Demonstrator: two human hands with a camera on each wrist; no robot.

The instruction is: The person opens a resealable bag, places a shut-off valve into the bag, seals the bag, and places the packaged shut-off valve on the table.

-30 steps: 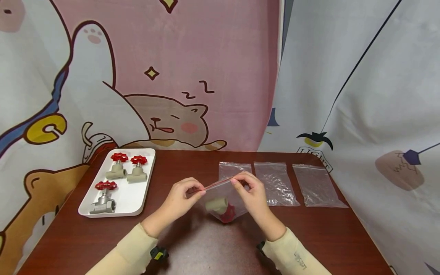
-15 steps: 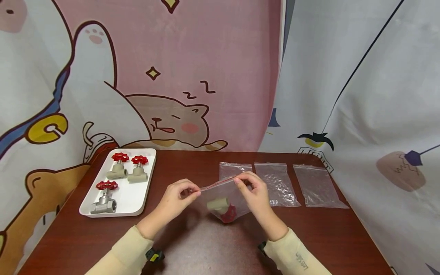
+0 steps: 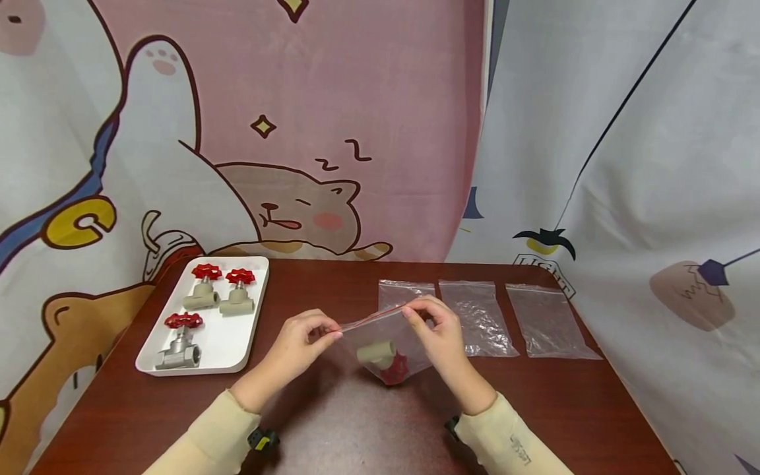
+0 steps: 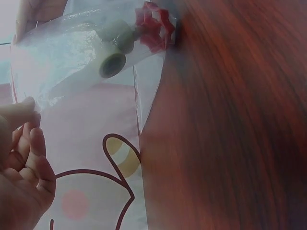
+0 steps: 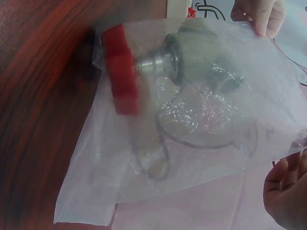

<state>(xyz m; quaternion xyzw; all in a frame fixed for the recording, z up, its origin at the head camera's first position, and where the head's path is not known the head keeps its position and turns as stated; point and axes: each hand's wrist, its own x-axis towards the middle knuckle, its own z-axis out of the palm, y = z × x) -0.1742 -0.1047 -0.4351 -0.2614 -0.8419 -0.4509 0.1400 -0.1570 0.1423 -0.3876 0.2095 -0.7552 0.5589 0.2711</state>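
plastic, clear and creased, formed a zip bag (image 3: 394, 328) held between two hands, a red line running along its mouth. the left hand (image 3: 299, 340) pinched one end of that edge between thumb and fingers; the right hand (image 3: 438, 331) pinched near the other end, slightly higher. inside, below both sets of fingers and apart from them, a beige valve (image 3: 380, 356) sat tilted in the lower part, between three and four o'clock from the left hand and near eight from the right. its red wheel (image 3: 394, 371) pointed toward five o'clock.

underneath was a dark reddish-brown wooden table (image 3: 332, 429). near nine o'clock from the bag stood a white tray (image 3: 225, 346) with two beige valves (image 3: 236, 306) and a metal one (image 3: 180, 353), all red-wheeled. three flat bags (image 3: 477, 320) lay from one to three o'clock. cream sleeves (image 3: 505, 432) covered the forearms. beyond hung pink cloth (image 3: 380, 86) printed with a sleeping cartoon animal at eleven o'clock; pale grey fabric (image 3: 629, 165) filled two o'clock.
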